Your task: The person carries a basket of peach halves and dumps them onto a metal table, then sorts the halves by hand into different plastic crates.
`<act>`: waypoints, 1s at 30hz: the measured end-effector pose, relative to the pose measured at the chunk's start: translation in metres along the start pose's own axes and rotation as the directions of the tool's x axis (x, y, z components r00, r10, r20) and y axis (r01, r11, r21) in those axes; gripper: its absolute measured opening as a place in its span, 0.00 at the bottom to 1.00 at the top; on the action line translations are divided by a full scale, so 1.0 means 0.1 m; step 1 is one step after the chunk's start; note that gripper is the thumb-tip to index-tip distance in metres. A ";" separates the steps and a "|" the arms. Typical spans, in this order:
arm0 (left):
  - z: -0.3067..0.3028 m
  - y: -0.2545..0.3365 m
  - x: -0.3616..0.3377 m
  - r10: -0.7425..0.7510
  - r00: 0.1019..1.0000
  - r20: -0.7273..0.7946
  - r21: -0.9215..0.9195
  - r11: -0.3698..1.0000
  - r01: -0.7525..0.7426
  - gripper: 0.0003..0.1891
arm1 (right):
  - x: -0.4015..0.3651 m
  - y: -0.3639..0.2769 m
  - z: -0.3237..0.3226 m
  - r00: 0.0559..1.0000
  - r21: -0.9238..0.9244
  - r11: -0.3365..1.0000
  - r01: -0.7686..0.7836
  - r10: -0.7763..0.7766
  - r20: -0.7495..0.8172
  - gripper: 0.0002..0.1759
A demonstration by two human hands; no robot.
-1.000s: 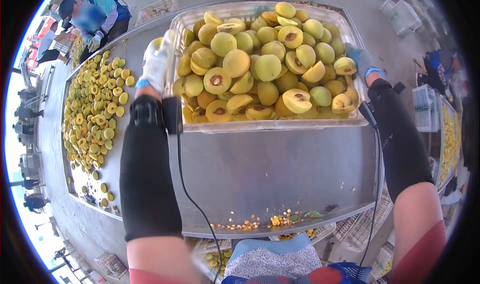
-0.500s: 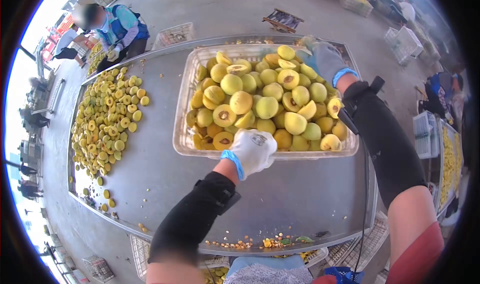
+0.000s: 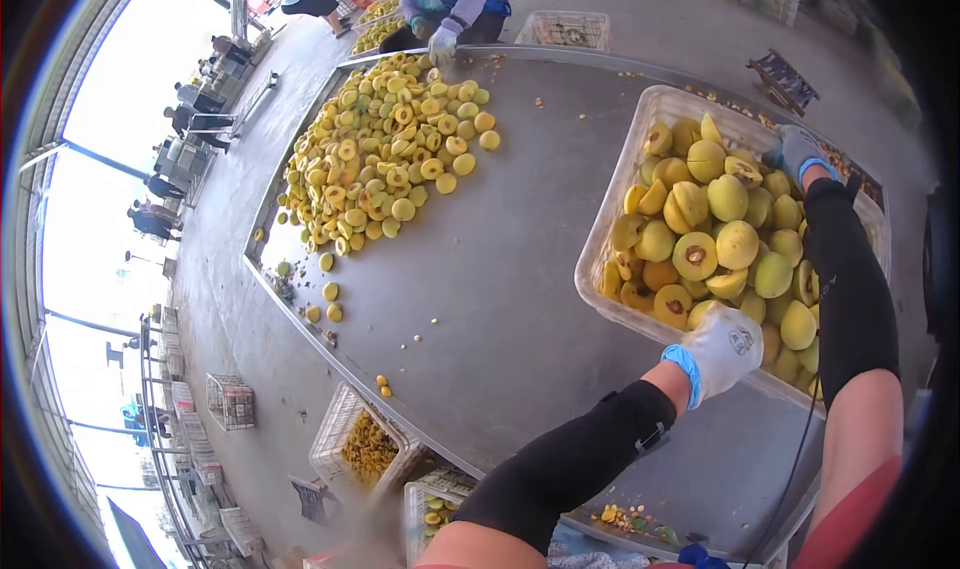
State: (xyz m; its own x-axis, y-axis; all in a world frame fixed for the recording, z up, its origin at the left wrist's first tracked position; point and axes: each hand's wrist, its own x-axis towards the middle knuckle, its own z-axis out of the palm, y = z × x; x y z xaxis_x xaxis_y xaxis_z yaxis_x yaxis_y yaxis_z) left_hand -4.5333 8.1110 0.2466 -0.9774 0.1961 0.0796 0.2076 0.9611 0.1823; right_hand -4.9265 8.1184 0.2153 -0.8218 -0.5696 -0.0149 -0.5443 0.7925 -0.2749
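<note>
A white plastic crate (image 3: 598, 267) heaped with yellow-green stone fruits (image 3: 737, 244) rests on the right part of the metal table. Several of the fruits are split, showing brown pits. My left hand (image 3: 728, 347), in a white glove with a blue band at the wrist, is closed at the crate's near rim; its fingertips are hidden. Over at the far right rim, my right hand (image 3: 800, 151) in a greyish glove is closed on the crate's edge, its fingers partly out of sight.
A large pile of halved fruits (image 3: 380, 159) covers the left part of the metal table (image 3: 510, 299). A co-worker's gloved hand (image 3: 443, 44) is at its far end. Fruit scraps (image 3: 630, 519) lie along the near edge. Crates (image 3: 340, 424) stand on the floor below.
The view has swung left, so the crate and both hands appear farther right. Both hands stay at the crate's rim. The co-worker's gloved hand has come to the pile.
</note>
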 end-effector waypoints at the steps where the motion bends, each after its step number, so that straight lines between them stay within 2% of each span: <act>1: -0.01 0.02 -0.02 -0.010 1.000 -0.003 0.007 1.000 0.010 0.05 | -0.24 -0.16 -0.12 0.999 -0.092 0.996 -0.002 -0.002 -0.046 0.22; 2: -0.01 0.03 -0.03 -0.022 1.000 -0.009 0.014 1.000 0.022 0.05 | -0.40 -0.34 -0.23 0.996 -0.184 0.983 -0.005 -0.012 -0.092 0.22; 4: -0.02 0.07 -0.06 -0.056 0.998 -0.026 0.017 0.998 0.057 0.05 | -0.50 -0.47 -0.31 0.997 -0.069 0.997 0.032 -0.036 -0.061 0.22; 6: -0.02 0.14 -0.10 -0.080 0.995 -0.055 -0.020 0.997 0.079 0.05 | -0.62 -0.50 -0.48 0.997 -0.101 0.993 0.063 -0.066 -0.033 0.22; 8: 0.00 0.24 -0.16 -0.094 0.992 -0.084 -0.059 0.994 0.089 0.05 | -0.87 -0.84 -0.74 0.997 -0.224 0.972 0.072 -0.066 0.032 0.24; 9: 0.01 0.30 -0.19 -0.099 0.991 -0.087 -0.074 0.993 0.092 0.04 | -0.58 -0.53 -0.50 0.997 -0.148 0.988 0.044 -0.053 -0.061 0.24; 11: -0.07 0.45 -0.35 -0.105 0.986 -0.130 -0.083 0.992 0.094 0.04 | -0.79 -0.66 -0.62 0.980 -0.247 0.959 0.140 -0.170 -0.104 0.23; 14: 0.14 0.74 -0.70 -0.103 0.985 -0.142 -0.041 0.994 0.098 0.02 | -1.47 -0.94 -0.76 0.976 -0.100 0.980 0.170 -0.181 -0.117 0.22; 17: 0.35 0.98 -0.96 -0.136 0.975 -0.175 -0.001 0.990 0.138 0.01 | -2.04 -1.05 -0.96 0.945 -0.086 0.970 0.228 -0.242 -0.219 0.23; 18: 0.42 1.04 -1.03 -0.144 0.974 -0.176 0.022 0.988 0.150 0.01 | -2.19 -1.03 -0.97 0.912 -0.193 0.946 0.259 -0.305 -0.273 0.22; 20: 0.57 1.18 -1.17 -0.151 0.976 -0.159 0.096 0.981 0.168 0.01 | -2.52 -1.09 -1.05 0.890 -0.273 0.927 0.255 -0.336 -0.308 0.21; 21: 0.64 1.22 -1.21 -0.154 0.963 -0.222 0.068 0.983 0.173 0.01 | -2.65 -1.12 -1.09 0.876 -0.313 0.915 0.255 -0.355 -0.326 0.21; 22: 0.64 1.25 -1.26 -0.164 0.947 -0.277 0.031 0.983 0.180 0.02 | -2.76 -1.12 -1.13 0.836 -0.333 0.902 0.275 -0.395 -0.380 0.21; 24: 0.81 1.30 -1.37 -0.157 0.920 -0.358 0.015 0.985 0.174 0.02 | -2.93 -1.12 -1.15 0.837 -0.386 0.887 0.253 -0.401 -0.372 0.21; 27: 1.05 1.33 -1.48 -0.093 0.950 -0.298 0.035 0.994 0.108 0.02 | -3.22 -1.14 -1.10 0.808 -0.405 0.889 0.216 -0.395 -0.437 0.20; 28: 1.08 1.37 -1.47 -0.115 0.914 -0.390 0.065 0.986 0.152 0.03 | -3.26 -1.00 -1.05 0.791 -0.420 0.884 0.204 -0.402 -0.461 0.20; 30: 1.11 1.32 -1.49 -0.054 0.925 -0.376 0.101 0.990 0.099 0.03 | -3.38 -0.67 -0.94 0.756 -0.446 0.877 0.180 -0.414 -0.507 0.20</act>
State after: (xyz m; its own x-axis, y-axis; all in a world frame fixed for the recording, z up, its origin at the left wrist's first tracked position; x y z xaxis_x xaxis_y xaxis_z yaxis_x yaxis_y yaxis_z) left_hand -4.3647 8.2303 0.1503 -0.9000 0.0561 0.4322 0.1048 0.9904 0.0897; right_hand -4.6282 8.2788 0.3295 -0.4817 -0.6482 0.5898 -0.7004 0.6892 0.1855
